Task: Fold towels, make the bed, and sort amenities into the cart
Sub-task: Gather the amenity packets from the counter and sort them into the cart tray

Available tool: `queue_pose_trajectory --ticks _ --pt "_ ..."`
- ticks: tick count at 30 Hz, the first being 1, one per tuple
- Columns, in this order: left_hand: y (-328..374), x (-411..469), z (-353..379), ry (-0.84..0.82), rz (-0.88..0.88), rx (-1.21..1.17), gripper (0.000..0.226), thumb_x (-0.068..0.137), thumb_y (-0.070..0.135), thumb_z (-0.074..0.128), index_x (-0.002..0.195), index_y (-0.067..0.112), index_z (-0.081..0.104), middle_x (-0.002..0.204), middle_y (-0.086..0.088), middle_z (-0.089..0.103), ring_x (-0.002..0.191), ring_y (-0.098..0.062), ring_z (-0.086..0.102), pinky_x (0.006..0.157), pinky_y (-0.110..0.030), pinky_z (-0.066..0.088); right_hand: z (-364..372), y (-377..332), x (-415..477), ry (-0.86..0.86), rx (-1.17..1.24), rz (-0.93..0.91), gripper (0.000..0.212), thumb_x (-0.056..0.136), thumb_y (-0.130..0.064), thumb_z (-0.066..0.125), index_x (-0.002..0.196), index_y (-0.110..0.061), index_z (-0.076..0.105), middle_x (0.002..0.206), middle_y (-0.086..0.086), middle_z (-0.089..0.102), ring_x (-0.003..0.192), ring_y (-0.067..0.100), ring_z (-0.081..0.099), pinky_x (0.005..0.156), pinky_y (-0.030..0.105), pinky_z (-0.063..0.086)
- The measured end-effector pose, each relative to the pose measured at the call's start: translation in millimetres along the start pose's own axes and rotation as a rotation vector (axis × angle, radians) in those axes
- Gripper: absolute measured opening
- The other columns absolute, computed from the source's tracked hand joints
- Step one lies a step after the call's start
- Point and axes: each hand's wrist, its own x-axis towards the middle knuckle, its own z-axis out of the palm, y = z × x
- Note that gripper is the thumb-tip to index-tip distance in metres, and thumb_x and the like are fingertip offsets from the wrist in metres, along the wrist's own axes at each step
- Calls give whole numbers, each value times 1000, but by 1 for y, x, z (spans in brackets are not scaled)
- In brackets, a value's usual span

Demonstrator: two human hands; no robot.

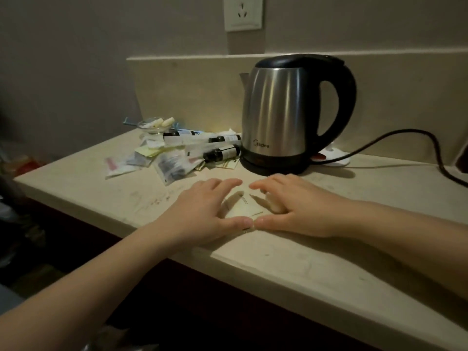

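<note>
Sorting of amenities looks like the step in hand: 1 pale packet (243, 209) lies flat on the counter (304, 262), framed by 2 hands. The left hand (202, 211) has straight fingers (220, 184) touching its edge. The right hand (293, 206) has the index straight and the rest curled beside it; whether they pinch it I cannot tell. Probably best to slide it to the counter's near edge and lift it there, clear of the kettle (286, 115) and the pile of sachets (174, 155)

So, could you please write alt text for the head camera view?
A left hand and a right hand rest on a pale counter, framing a small flat packet between them. Behind them stands a steel kettle, with a heap of sachets and small dark bottles to its left.
</note>
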Motion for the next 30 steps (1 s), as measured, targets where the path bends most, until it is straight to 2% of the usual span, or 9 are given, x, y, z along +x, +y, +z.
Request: queue_pose_trajectory --ticks 6,9,13,15,18,21,24,27,30 --pt "-14 15 -7 -101 -22 -76 99 65 72 62 145 48 8 154 5 22 139 -17 20 109 -41 28 15 -8 14 145 42 12 50 87 -56 52 132 -35 43 108 -19 45 97 -2 40 74 10 33" --pt "-19 20 -12 -62 -17 -165 94 64 60 74 141 47 21 148 7 33 126 -13 33 99 -34 36 17 -15 16 178 27 60 42 87 -55 53 123 -35 45 95 -19 46 90 1 46 72 12 38" --pt "-25 19 -18 150 -37 -723 68 73 15 77 122 45 42 116 13 47 94 -12 58 72 -32 58 11 -21 26 299 127 172 35 85 -54 58 109 -36 40 91 -17 46 87 3 52 74 23 47" --pt "-34 19 -26 211 -75 -934 77 72 2 74 129 44 42 120 9 46 88 -17 64 61 -34 60 4 -24 34 340 219 200 28 87 -48 58 105 -35 41 91 -16 48 85 5 52 73 22 45" --pt "-56 14 -39 275 -79 -949 104 65 4 79 140 51 25 135 7 44 99 -23 64 72 -42 59 -6 -30 49 356 271 177 10 93 -35 56 101 -31 54 86 -11 55 73 4 51 62 19 42" --pt "-81 1 -45 342 -109 -926 110 65 5 79 140 55 16 107 14 56 83 -9 67 65 -30 59 -12 -35 60 369 283 162 6 93 -27 56 93 -30 62 79 -9 60 70 5 53 62 19 44" --pt "-106 -8 -51 376 -183 -955 100 71 6 76 140 55 21 92 13 61 75 -11 71 67 -36 60 -13 -36 73 404 240 181 8 91 -24 58 93 -28 65 76 -7 60 69 6 51 62 18 42" --pt "-125 -13 -53 437 -222 -1000 76 85 5 66 136 52 35 103 8 61 78 -10 70 65 -31 59 -13 -36 91 363 205 182 14 89 -23 61 102 -26 63 77 -9 56 67 4 50 57 15 37" --pt "-138 -16 -53 510 -227 -937 45 91 5 55 120 40 58 113 10 59 85 -6 62 60 -17 51 -13 -38 113 322 122 149 35 86 -26 65 120 -28 56 93 -9 56 76 6 52 68 21 44"
